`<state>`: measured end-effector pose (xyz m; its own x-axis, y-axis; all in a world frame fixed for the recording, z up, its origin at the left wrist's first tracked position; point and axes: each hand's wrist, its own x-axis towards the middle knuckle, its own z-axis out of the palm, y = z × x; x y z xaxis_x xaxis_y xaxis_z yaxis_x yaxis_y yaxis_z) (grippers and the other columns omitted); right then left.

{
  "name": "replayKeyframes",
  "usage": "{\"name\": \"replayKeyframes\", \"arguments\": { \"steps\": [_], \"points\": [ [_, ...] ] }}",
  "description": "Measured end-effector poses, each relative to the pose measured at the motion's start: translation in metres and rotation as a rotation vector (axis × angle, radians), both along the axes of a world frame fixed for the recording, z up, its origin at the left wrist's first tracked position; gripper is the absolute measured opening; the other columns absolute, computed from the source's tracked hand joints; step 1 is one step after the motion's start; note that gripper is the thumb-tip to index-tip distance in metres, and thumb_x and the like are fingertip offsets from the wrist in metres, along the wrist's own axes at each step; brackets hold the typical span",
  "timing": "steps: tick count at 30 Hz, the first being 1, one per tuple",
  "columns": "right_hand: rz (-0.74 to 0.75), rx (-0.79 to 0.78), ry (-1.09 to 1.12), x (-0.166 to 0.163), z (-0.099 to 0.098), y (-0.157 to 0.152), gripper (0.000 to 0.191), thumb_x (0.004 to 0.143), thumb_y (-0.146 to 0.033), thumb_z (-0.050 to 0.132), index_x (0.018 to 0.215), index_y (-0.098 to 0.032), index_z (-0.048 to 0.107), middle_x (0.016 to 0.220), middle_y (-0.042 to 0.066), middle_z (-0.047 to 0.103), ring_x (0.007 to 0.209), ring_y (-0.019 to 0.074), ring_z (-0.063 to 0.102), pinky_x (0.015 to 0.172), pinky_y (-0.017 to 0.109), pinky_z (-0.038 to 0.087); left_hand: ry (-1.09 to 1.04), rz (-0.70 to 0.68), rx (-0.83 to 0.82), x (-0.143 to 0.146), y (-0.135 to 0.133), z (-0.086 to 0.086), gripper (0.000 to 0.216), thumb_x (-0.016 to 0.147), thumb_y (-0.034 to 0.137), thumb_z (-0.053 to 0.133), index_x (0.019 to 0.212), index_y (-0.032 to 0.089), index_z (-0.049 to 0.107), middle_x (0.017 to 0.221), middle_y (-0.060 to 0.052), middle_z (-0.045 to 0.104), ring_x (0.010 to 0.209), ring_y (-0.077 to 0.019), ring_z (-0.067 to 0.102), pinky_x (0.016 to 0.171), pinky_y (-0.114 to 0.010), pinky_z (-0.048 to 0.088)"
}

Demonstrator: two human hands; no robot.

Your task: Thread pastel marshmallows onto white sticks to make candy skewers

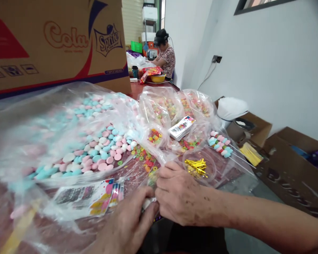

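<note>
My left hand [132,215] is closed at the near table edge, thumb and forefinger pinched around something small and whitish. Pressed against it is my right hand [177,197], its fingers curled in; what it grips is hidden. Just beyond my hands lie loose ring-shaped candies [145,158] in green, orange and red. A heap of pink, blue and white round candies [103,148] spills from a clear plastic bag to the left. Gold twist ties [196,166] fill a clear round dish right of my right hand. Skewered candies [219,144] on white sticks rest beyond it.
Printed labels [82,197] lie at left, and a stack of printed cards [182,127] sits on bags of ring candies [169,106]. A large cola carton [60,46] stands at back left. Open cartons [294,173] stand right. A person [165,54] sits at the far end.
</note>
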<state>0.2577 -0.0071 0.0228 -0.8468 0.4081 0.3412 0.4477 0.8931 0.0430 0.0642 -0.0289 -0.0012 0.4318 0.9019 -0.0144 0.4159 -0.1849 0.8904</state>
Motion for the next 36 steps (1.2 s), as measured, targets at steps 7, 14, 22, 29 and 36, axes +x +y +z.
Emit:
{"name": "replayKeyframes", "arguments": {
  "steps": [7, 14, 22, 29, 36],
  "points": [
    [-0.298, -0.057, 0.262, 0.037, 0.008, 0.011, 0.022, 0.096, -0.024, 0.043, 0.103, -0.014, 0.062, 0.097, 0.009, 0.067, 0.089, 0.0217, 0.053, 0.084, 0.039, 0.037, 0.0, 0.246, 0.322, 0.005, -0.005, -0.005, 0.01, 0.085, 0.026, 0.061, 0.083, 0.027, 0.07, 0.071, -0.002, 0.067, 0.062, -0.0185, 0.056, 0.069, -0.027, 0.042],
    [-0.771, -0.373, -0.241, 0.111, -0.035, 0.026, 0.018, 0.088, -0.018, 0.05, 0.089, -0.016, 0.067, 0.089, 0.01, 0.07, 0.084, 0.0228, 0.061, 0.075, 0.033, 0.041, -0.188, 0.376, -0.174, 0.005, 0.002, 0.002, 0.025, 0.081, 0.042, 0.065, 0.066, 0.021, 0.065, 0.052, 0.002, 0.057, 0.05, -0.0133, 0.049, 0.051, -0.021, 0.037],
    [-0.791, -0.314, -0.38, 0.11, -0.061, 0.03, 0.023, 0.085, -0.011, 0.046, 0.09, -0.014, 0.068, 0.088, 0.014, 0.07, 0.086, 0.028, 0.063, 0.077, 0.037, 0.041, -0.347, 0.333, -0.388, 0.014, 0.002, -0.002, 0.026, 0.082, 0.038, 0.064, 0.066, 0.018, 0.062, 0.05, 0.001, 0.058, 0.048, -0.0108, 0.049, 0.047, -0.019, 0.031],
    [-0.781, -0.325, -0.363, 0.106, -0.048, 0.034, 0.024, 0.09, -0.013, 0.044, 0.094, -0.013, 0.067, 0.094, 0.013, 0.069, 0.093, 0.0266, 0.062, 0.082, 0.035, 0.041, -0.381, 0.292, -0.403, 0.008, 0.003, -0.007, 0.026, 0.084, 0.037, 0.063, 0.067, 0.017, 0.062, 0.051, 0.002, 0.058, 0.048, -0.0103, 0.05, 0.049, -0.019, 0.032],
    [-0.791, -0.349, -0.37, 0.101, -0.051, 0.036, 0.02, 0.089, -0.013, 0.048, 0.092, -0.015, 0.067, 0.096, 0.012, 0.069, 0.095, 0.0252, 0.061, 0.081, 0.032, 0.041, -0.404, 0.284, -0.411, 0.01, 0.001, -0.008, 0.026, 0.084, 0.037, 0.061, 0.067, 0.017, 0.062, 0.051, 0.001, 0.058, 0.046, -0.0094, 0.05, 0.047, -0.019, 0.031]
  ]
}}
